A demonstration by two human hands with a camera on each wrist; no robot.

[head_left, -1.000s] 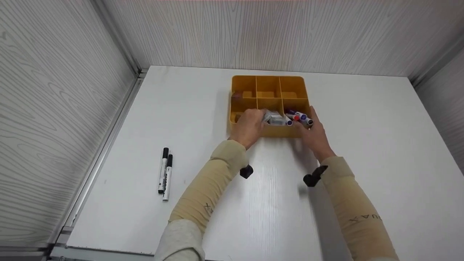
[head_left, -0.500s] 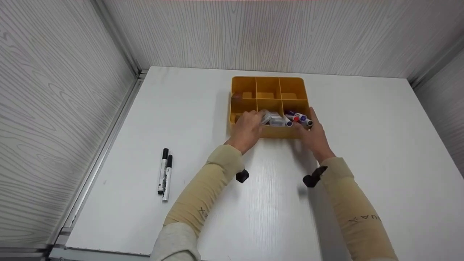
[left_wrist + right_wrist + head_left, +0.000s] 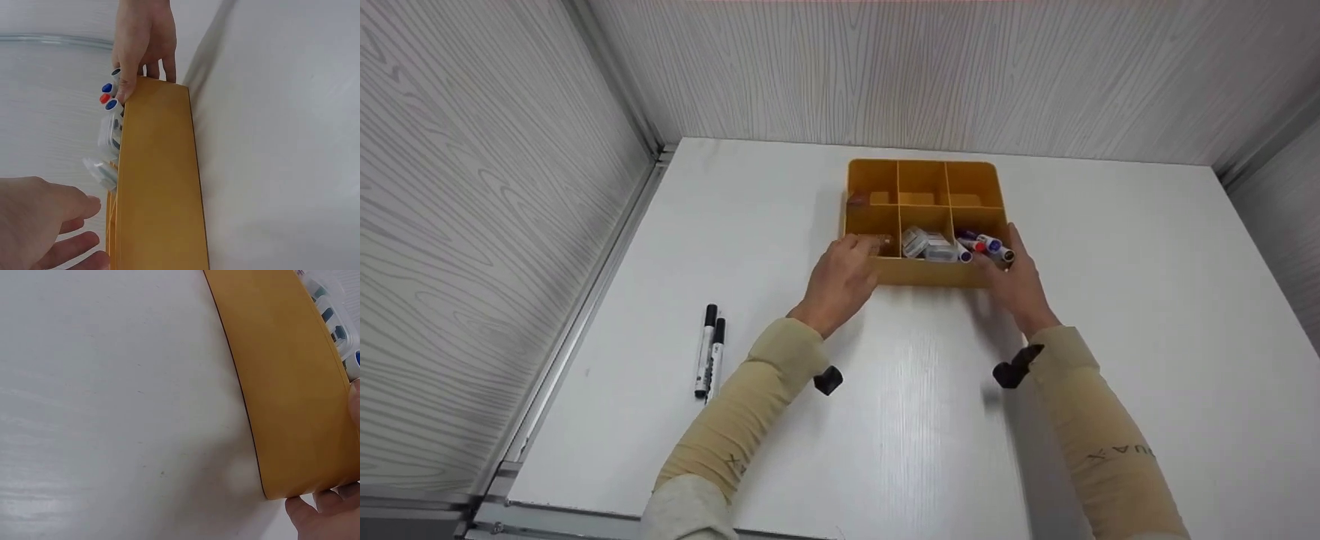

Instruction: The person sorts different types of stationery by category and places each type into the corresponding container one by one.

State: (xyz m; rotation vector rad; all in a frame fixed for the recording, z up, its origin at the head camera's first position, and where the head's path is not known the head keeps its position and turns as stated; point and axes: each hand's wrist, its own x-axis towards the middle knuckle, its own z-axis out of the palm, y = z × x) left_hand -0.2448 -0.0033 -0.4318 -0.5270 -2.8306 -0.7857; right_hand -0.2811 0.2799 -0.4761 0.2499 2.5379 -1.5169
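Observation:
A yellow-orange box with several compartments [image 3: 922, 273] stands on the white table. My right hand [image 3: 1018, 285] grips its front right corner, thumb at the front rim and fingers round the side. Over the front left compartment is my left hand [image 3: 840, 281]; in the left wrist view its thumb and fingers stand apart with nothing visible between them. Small clear plastic cases [image 3: 915, 241] lie in the front middle compartment. Capped markers [image 3: 988, 243] with blue, red and black ends lean in the front right one. A small brownish item [image 3: 885, 241], unclear in kind, shows by the left fingers.
Two black-capped markers [image 3: 706, 349] lie side by side on the table [image 3: 930, 420] to the left, the left sleeve partly near them. A reddish see-through piece [image 3: 857, 201] sits at the box's left side. Grey wood-grain panels [image 3: 930, 75] enclose the back and sides.
My left hand has moved left and slightly back from the clear cases to the front left compartment, uncovering the cases. The right hand keeps its grip. The view has shifted slightly.

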